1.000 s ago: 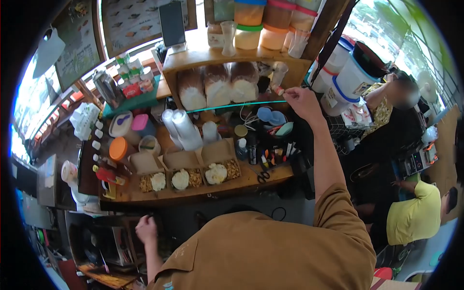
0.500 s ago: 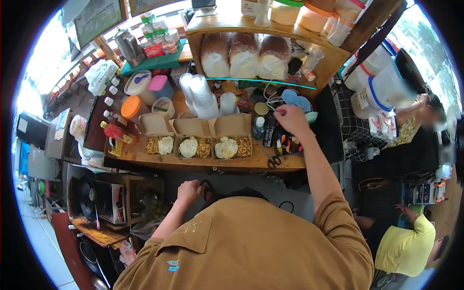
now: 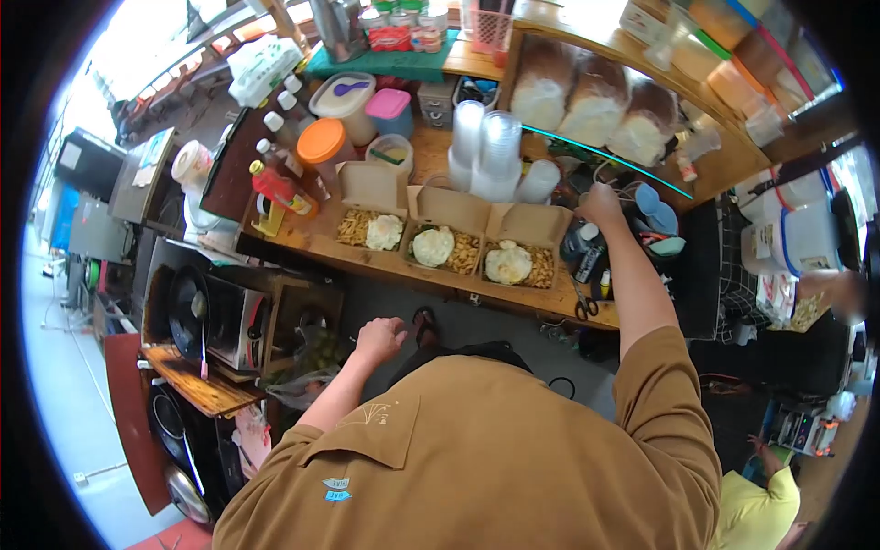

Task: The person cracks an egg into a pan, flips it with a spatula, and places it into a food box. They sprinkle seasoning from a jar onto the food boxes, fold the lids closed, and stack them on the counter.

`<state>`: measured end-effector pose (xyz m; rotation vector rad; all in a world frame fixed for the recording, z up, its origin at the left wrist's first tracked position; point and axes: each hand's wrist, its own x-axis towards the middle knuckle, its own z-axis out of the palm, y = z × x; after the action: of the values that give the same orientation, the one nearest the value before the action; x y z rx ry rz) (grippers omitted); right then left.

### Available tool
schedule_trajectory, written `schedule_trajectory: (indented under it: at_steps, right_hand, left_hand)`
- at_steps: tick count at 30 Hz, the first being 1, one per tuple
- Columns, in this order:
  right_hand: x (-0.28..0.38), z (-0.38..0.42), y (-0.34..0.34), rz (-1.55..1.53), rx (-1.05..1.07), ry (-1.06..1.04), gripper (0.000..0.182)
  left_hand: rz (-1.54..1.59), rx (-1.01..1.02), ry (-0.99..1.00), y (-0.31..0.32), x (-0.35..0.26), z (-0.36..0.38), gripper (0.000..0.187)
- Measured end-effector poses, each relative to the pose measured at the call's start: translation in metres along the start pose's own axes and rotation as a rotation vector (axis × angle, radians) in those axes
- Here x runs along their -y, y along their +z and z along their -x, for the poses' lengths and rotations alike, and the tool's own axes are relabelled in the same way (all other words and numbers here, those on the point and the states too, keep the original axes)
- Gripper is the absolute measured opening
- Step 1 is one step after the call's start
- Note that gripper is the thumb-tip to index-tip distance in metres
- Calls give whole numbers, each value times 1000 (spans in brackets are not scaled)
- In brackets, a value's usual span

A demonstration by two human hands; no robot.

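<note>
My right hand (image 3: 600, 206) reaches over the back right of the wooden counter (image 3: 385, 263), among small bottles and cables. Its fingertips are hidden, so what they touch does not show. A dark bottle with a pale cap (image 3: 588, 233) stands just below it, and black-handled scissors (image 3: 586, 309) lie nearer the counter's front edge. To its left are three open cardboard boxes, the closest (image 3: 529, 223) holding a fried egg (image 3: 508, 265) beside chopped brown food. Low in front of the counter, my left hand (image 3: 379, 339) hangs empty with loosely bent fingers.
Stacked clear plastic cups (image 3: 498, 151) stand behind the boxes. An orange-lidded tub (image 3: 324, 144) and a red sauce bottle (image 3: 280, 190) are at the left. Bagged bread loaves (image 3: 591, 105) fill the shelf. A blue cup (image 3: 653, 207) sits right of my right hand. Pans are at lower left.
The view has turned, shifting the counter rightward in the picture. My right hand has moved left from beside the blue cups and cables towards the bottles near the right-hand box. My left hand stays low.
</note>
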<state>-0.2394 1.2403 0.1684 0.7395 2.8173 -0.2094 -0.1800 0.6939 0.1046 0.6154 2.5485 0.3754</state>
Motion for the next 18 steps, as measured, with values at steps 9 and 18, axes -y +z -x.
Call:
schedule_trajectory:
  at_steps: [9, 18]
  right_hand:
    - [-1, 20, -50, -85, -351, -64, 47]
    - [15, 96, -106, -49, -462, 11, 52]
  left_hand:
    - [-96, 58, 79, -51, 41, -13, 28]
    - [-47, -80, 392, -100, -6, -42, 23]
